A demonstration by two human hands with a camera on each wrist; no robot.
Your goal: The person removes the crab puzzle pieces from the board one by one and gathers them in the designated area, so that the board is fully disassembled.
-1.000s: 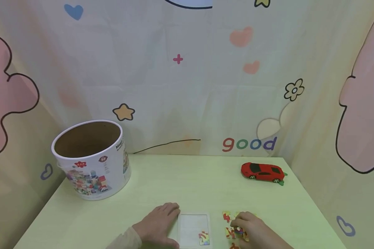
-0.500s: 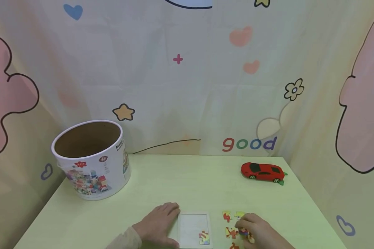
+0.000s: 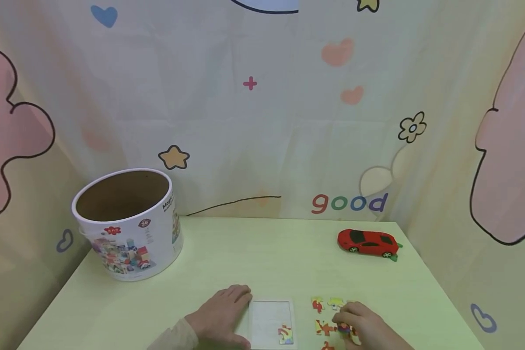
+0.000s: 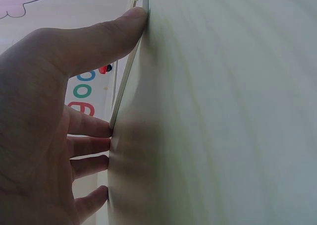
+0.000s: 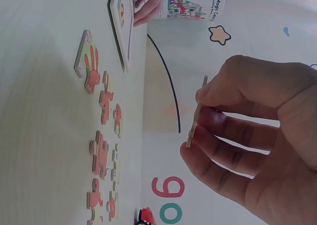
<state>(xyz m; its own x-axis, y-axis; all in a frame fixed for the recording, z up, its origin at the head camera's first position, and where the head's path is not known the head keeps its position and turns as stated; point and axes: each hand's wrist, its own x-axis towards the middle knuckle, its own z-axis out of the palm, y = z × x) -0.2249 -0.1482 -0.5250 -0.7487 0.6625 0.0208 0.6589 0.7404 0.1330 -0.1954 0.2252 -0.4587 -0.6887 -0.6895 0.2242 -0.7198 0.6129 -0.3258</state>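
Right hand (image 5: 257, 131) pinched puzzle piece (image 5: 196, 113) above loose pieces (image 3: 325, 316), right of tray (image 3: 271, 323) — drawn slightly nearer than before. Left hand (image 3: 220, 318) flat, steadied tray's left edge, unchanged.

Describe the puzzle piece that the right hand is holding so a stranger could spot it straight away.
Start at the pale green table and go to its near right edge, where loose puzzle pieces lie flat. The held piece is pinched in the right hand above them: alone among the pieces, it is off the table.
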